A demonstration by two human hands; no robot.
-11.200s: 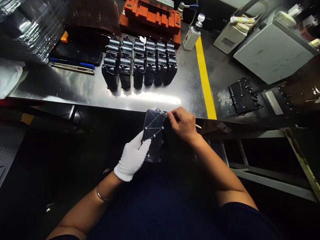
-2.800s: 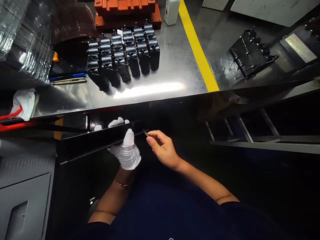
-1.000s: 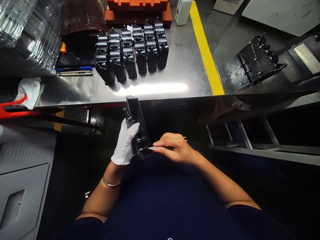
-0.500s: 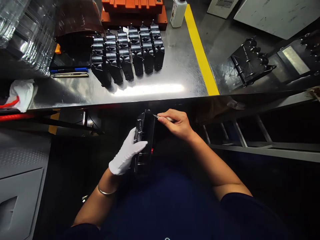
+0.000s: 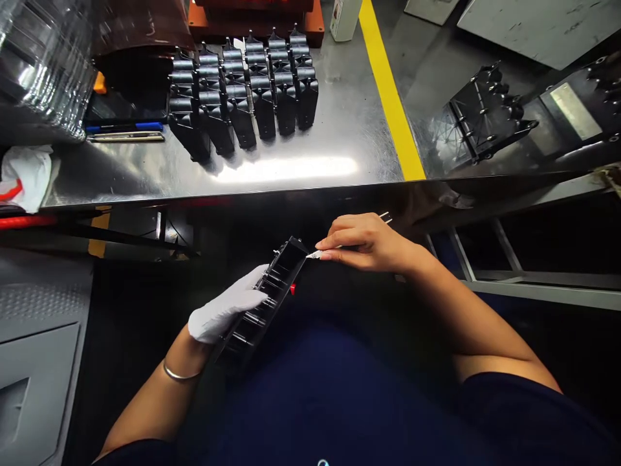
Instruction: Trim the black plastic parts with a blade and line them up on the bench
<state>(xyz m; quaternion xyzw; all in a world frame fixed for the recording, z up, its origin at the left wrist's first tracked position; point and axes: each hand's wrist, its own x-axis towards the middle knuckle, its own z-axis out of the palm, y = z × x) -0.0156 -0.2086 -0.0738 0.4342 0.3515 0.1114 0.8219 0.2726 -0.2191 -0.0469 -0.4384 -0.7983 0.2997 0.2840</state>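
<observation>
My left hand, in a white glove, grips a black moulded plastic part below the table edge, tilted so its ribbed inner side faces up. My bare right hand pinches a small trimming blade. The blade tip touches the upper corner of the part. A block of several similar black parts stands in rows on the steel table ahead.
A yellow stripe runs across the table. Right of it lies another black part. Orange fixtures and a white bottle stand at the back. Pens, clear plastic trays and a white cloth lie left.
The black part has been turned from on edge to lying tilted with its ribbed side up. My right hand with the blade has shifted down to its upper corner.
</observation>
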